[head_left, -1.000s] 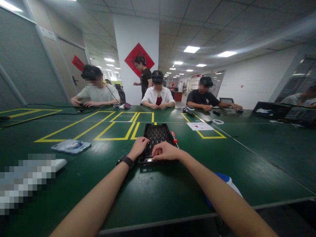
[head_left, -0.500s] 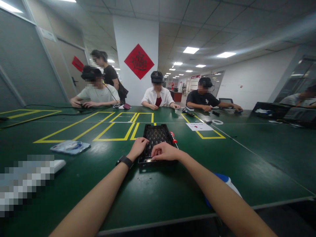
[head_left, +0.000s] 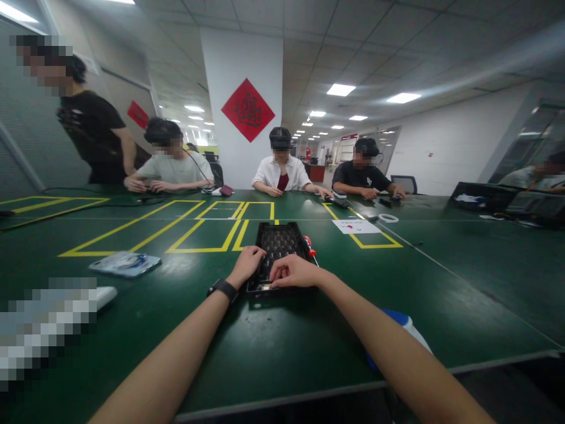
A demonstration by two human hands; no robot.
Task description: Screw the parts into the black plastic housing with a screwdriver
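In front of me on the green table stands a black open case (head_left: 279,235) with rows of round holders inside. My left hand (head_left: 247,265) is closed over its left edge, the wrist wearing a dark band. Over the near end of the case, my right hand (head_left: 295,271) has its fingers pinched together, pointing down. Whatever lies between those fingers is hidden. A small pale, shiny piece (head_left: 265,287) shows just left of the fingertips, inside the near wall. Against the right side of the case lies a screwdriver (head_left: 310,244) with a red handle.
A flat packet (head_left: 125,263) lies to the left, near a blurred pale object (head_left: 48,324). A blue and white thing (head_left: 397,321) is partly behind my right forearm. Beyond are a printed sheet (head_left: 356,227), a tape roll (head_left: 388,218) and several seated people across the table.
Both my hands stay at the case, almost still. A person in black has walked from the pillar to the far left. Across the table, one seated person's hand has reached towards a dark item.
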